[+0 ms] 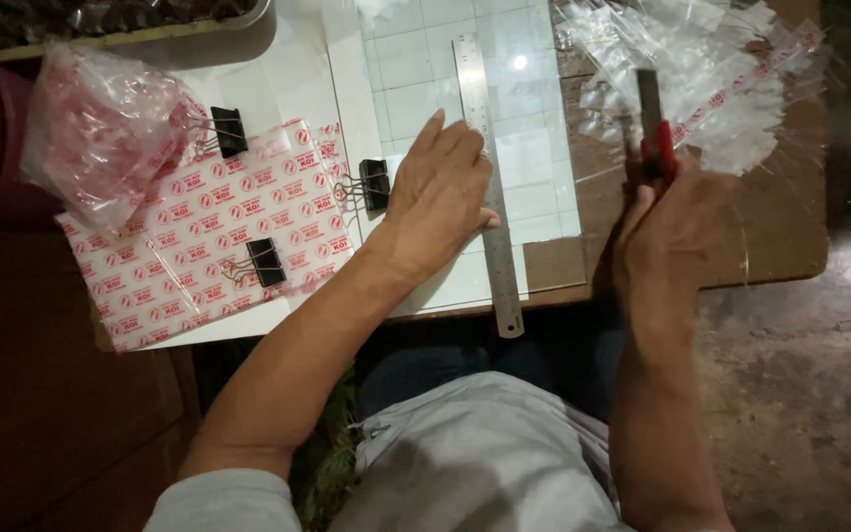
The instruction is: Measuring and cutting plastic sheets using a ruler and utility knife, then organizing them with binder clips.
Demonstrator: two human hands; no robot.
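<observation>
Steel flat ruler, frame centre, on gridded cutting mat: left hand flat, fingers spread, pressing it. Right hand closed round red-handled utility knife, raised at right, blurred. Advice: keep fingertips behind ruler edge; hold pressure firm. Black binder clips just left.

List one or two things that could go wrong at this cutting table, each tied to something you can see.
1. The left hand presses the steel ruler with fingers at its edge; the red utility knife in the right hand could nick them.
2. The ruler overhangs the table edge, so it may pivot or slip.
</observation>
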